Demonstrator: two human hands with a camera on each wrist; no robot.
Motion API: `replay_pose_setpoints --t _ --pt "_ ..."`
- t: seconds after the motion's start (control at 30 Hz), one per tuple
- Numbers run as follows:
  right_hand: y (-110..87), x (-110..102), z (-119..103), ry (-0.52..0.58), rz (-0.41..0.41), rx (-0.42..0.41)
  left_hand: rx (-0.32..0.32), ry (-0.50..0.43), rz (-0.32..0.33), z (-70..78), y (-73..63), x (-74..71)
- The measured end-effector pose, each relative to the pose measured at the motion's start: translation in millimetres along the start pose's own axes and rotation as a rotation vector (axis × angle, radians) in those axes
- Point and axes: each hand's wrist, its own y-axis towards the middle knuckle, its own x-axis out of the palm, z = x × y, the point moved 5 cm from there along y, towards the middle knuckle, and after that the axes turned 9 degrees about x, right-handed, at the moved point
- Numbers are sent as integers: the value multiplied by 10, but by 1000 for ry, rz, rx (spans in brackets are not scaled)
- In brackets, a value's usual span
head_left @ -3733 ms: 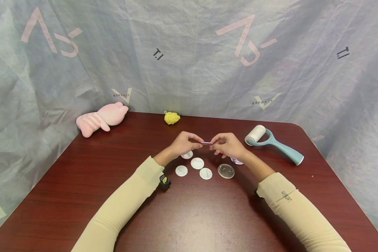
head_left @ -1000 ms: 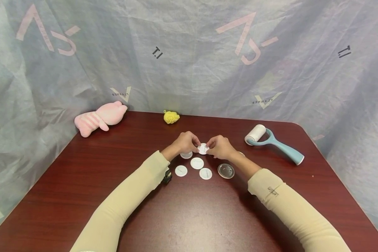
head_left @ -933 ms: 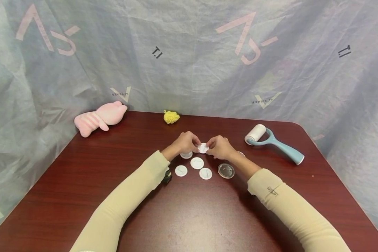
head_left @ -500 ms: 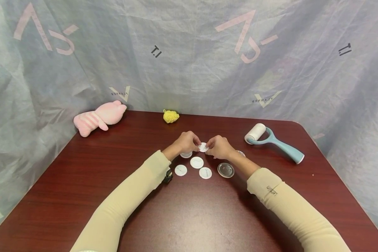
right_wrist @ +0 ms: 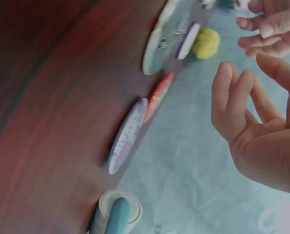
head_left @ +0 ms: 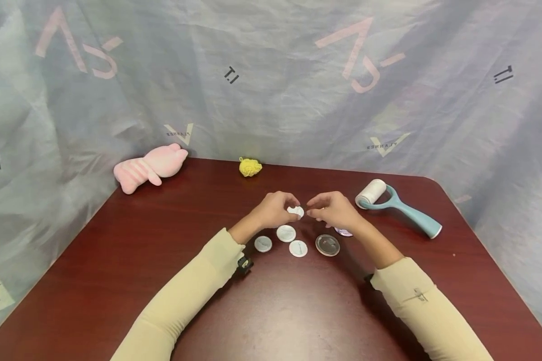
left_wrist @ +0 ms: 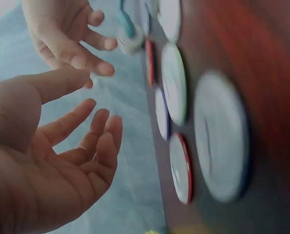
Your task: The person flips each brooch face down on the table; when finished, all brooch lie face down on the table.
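Note:
Several round pin-back badges lie on the dark red table, most with white backs and pins showing. My left hand [head_left: 274, 209] hovers over them with fingers loosely bent and nothing held, as the left wrist view shows. Just past its fingertips, between both hands, lies a white-backed badge [head_left: 296, 211]. To its right my right hand [head_left: 336, 209] is raised, fingers parted and holding nothing. Nearer the body are white-backed badges [head_left: 286, 233] and a larger clear-backed badge [head_left: 327, 245]. A purple patterned badge [right_wrist: 128, 136] and a red one [right_wrist: 158, 97] sit under my right hand.
A blue-handled lint roller [head_left: 399, 204] rests on the right side of the table. At the back are a yellow mesh ball [head_left: 250, 167] and, on the left, a pink plush toy [head_left: 151, 168]. A grey printed cloth [head_left: 275, 90] hangs behind.
Earlier both hands held a badge edge-on, then with its white back showing. Now they have let it go and moved apart, the right hand shifting further right.

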Motion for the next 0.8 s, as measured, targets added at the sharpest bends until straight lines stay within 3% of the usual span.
replay_pose_setpoints --t 0.23,0.37,0.57,0.8 --pt "-223 -156 -7 34 9 -45 25 -64 37 230 -65 45" --pt "-344 -305 119 33 1 -53 28 -85 46 356 -66 99" --pt "-516 -488 359 32 -19 39 64 -125 32 526 52 244" --pt "-537 -591 496 -38 -58 136 55 -116 21 544 214 469"
